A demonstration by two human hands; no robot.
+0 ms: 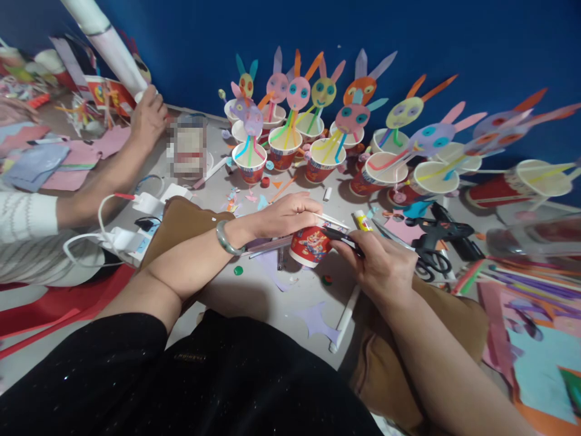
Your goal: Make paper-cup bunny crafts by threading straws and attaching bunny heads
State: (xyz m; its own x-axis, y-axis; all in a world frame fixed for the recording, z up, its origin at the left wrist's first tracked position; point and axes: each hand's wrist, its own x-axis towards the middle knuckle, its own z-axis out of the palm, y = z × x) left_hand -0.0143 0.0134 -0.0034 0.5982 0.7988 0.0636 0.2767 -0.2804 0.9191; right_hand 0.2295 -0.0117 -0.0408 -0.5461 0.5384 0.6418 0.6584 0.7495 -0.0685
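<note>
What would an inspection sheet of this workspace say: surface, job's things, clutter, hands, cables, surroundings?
Surface: grey table, strewn with paper scraps.
Job's things: red cup; dark tool, type unclear.
Clutter: glue stick, scissors, glue gun, near the right hand.
Hands: left hand holds the red cup; right hand holds the dark tool near its rim.
Cables: white cables looped at left.
Surroundings: blue wall; figure cups; another person's hand at left.

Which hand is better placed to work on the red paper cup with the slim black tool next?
Likely the right hand: it holds the slim black tool, pointed at the red paper cup near its rim. The left hand looks occupied holding the cup.
</note>
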